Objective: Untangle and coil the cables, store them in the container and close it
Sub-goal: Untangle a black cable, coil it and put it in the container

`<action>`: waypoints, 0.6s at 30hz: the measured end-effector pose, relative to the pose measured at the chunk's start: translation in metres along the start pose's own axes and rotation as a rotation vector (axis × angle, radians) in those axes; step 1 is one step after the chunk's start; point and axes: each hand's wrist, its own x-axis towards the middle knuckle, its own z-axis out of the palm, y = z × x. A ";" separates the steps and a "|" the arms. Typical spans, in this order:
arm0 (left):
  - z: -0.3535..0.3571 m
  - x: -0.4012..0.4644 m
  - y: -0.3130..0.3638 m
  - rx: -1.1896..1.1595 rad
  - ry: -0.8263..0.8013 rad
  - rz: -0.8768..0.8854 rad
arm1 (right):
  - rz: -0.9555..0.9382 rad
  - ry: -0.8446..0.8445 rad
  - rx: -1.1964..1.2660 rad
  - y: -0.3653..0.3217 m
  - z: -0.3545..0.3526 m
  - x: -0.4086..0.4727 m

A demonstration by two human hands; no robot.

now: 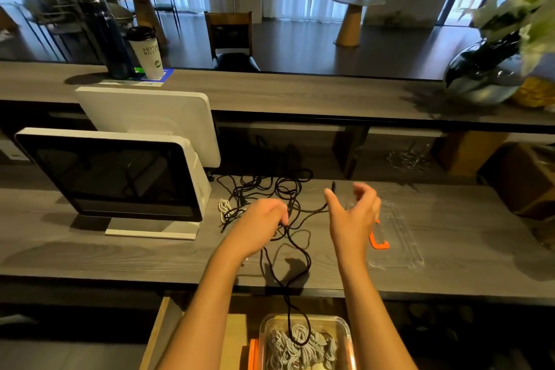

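Two hands are working above the worktop [450, 219]. The left hand [258, 224] is pinching the black cable [295, 246]; the right hand [353, 213] is hovering with fingers loosely spread, holding nothing.

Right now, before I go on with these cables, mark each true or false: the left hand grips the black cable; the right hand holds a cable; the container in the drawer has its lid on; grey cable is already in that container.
1. The left hand grips the black cable. True.
2. The right hand holds a cable. False: its fingers are spread and hold nothing.
3. The container has its lid on. False: it is open; the clear lid lies on the desk.
4. Grey cable lies in it. True.
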 end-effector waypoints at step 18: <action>-0.024 -0.017 -0.020 -0.001 -0.245 0.057 | -0.273 -0.604 0.162 -0.030 -0.023 0.000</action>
